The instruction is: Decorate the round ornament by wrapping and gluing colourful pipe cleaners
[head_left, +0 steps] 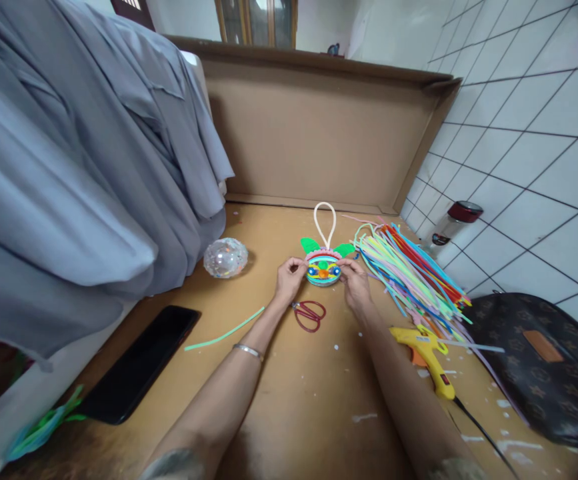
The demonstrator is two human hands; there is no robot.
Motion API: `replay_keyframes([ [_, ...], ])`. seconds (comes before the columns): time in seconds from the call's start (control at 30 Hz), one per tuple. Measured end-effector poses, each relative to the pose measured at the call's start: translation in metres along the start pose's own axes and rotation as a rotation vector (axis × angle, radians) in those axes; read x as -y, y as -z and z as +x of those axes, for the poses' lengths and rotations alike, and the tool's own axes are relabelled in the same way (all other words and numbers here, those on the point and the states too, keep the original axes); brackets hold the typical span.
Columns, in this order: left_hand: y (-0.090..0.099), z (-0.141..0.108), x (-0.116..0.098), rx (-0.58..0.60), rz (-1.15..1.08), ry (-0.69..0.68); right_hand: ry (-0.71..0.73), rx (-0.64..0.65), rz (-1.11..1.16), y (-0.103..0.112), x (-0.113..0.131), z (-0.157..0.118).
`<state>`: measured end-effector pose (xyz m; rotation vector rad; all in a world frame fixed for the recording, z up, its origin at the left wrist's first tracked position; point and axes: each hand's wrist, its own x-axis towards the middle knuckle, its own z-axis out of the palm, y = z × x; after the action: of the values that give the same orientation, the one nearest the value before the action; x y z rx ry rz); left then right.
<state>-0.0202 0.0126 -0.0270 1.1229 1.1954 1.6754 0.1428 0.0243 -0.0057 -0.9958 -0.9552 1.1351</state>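
Note:
A round craft ornament [323, 265] with colourful pipe-cleaner bands, a green and an orange pompom, green leaf-shaped ears and a white loop [325, 223] on top stands on the table in front of me. My left hand [291, 275] pinches its left side with thumb and forefinger. On the opposite side my right hand [355, 280] is closed the same way at the edge. Just below the ornament lie red-handled scissors [309, 315], their blades partly hidden by my left wrist. One light green pipe cleaner [225, 333] rests left of my left forearm.
A clear ball [225, 257] and a black phone [141, 363] lie to the left. On the right are a heap of pipe cleaners [411, 267], a yellow glue gun [426, 353] with its cord, a bottle [451, 223] and a brown bag [543, 367]. Cardboard [313, 127] stands behind; grey cloth [83, 147] hangs left.

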Motion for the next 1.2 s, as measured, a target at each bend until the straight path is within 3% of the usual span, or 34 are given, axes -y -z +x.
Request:
replay_keyframes([
  [0.43,-0.0023,-0.0002,-0.0006,-0.014,0.0,-0.017,-0.039,0.0,-0.039,0.0051,-0.0029,0.0025],
  [0.7,-0.0018,-0.0012,-0.0004,-0.003,-0.008,-0.026,-0.139,0.012,0.123,0.0079,-0.0014,0.0057],
  [1.2,-0.0019,-0.0009,-0.0032,-0.017,-0.026,-0.013,-0.102,0.031,0.101,0.0053,-0.0021,0.005],
])
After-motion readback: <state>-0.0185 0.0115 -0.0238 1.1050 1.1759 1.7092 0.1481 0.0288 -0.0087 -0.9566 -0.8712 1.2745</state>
